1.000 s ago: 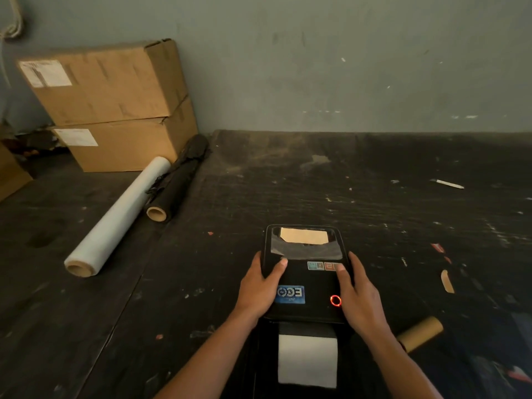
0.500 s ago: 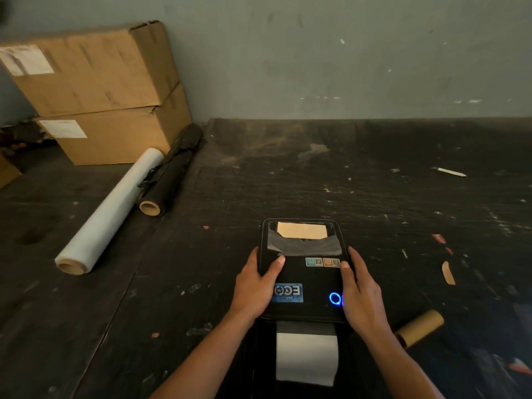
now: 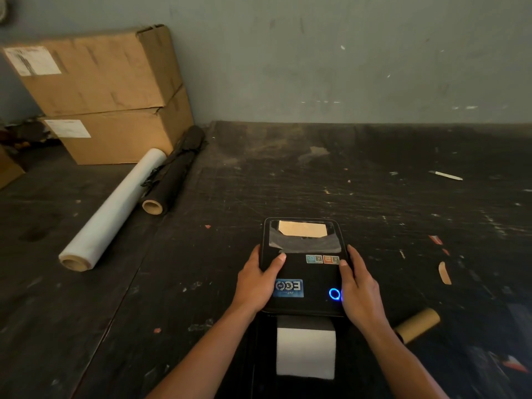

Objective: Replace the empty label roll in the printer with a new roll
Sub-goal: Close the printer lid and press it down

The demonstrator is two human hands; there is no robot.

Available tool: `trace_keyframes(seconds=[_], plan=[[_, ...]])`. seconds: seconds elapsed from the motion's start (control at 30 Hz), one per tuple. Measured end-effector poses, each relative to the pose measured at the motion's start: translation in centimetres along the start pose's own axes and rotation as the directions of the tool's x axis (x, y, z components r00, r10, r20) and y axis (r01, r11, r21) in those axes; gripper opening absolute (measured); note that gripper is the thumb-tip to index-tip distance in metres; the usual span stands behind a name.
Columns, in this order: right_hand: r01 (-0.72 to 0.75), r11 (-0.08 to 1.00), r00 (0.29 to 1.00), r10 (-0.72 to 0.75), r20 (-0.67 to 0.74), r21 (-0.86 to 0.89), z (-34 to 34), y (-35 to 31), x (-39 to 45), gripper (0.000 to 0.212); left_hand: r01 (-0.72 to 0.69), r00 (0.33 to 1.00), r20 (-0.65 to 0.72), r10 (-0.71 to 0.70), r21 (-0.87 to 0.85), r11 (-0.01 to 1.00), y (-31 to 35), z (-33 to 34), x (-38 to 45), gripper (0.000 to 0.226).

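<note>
A black printer (image 3: 303, 272) sits on the dark, scuffed table (image 3: 374, 182), close to the near edge. Both hands grip it by the sides. The left hand (image 3: 257, 280) wraps the left edge with its thumb laid across the lid; the right hand (image 3: 358, 286) clasps the right edge, thumb on top near a row of small stickers (image 3: 322, 259). A blue ring light (image 3: 334, 293) glows on the lid beside the right palm, and a blue sticker (image 3: 288, 287) sits near the left thumb. Through the lid's window (image 3: 305, 236) a tan shape shows, perhaps a roll core, though the view is dim. A white strip of label paper (image 3: 306, 352) hangs out of the printer's front towards the camera. A bare cardboard tube (image 3: 417, 325) lies on the table just right of the right wrist. At the far left, 2 stacked boxes (image 3: 106, 93) stand against the wall, with a white film roll (image 3: 112, 211) and a black roll (image 3: 172, 174) lying side by side in front of them.
</note>
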State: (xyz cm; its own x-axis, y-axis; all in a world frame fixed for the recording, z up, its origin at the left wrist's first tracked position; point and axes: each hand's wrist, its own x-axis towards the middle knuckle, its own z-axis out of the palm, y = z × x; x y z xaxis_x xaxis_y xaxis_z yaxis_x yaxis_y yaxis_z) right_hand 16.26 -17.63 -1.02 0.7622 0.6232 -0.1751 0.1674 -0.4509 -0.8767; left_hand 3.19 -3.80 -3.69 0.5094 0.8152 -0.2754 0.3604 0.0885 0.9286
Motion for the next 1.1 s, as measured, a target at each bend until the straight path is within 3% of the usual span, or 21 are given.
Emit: trace_keyframes(seconds=[0.67,1.1], plan=[[0.026,0.998,1.000,-0.027,-0.006,-0.051,-0.09,0.04,-0.07,0.053,0.006,1.000,0.006,-0.006,0.000,1.000,-0.02,0.01,0.08,0.054],[0.027,0.999,1.000,-0.027,0.016,-0.036,-0.15,0.02,-0.06,0.054,0.006,1.000,-0.005,-0.006,0.028,1.000,-0.21,-0.03,0.28,0.065]])
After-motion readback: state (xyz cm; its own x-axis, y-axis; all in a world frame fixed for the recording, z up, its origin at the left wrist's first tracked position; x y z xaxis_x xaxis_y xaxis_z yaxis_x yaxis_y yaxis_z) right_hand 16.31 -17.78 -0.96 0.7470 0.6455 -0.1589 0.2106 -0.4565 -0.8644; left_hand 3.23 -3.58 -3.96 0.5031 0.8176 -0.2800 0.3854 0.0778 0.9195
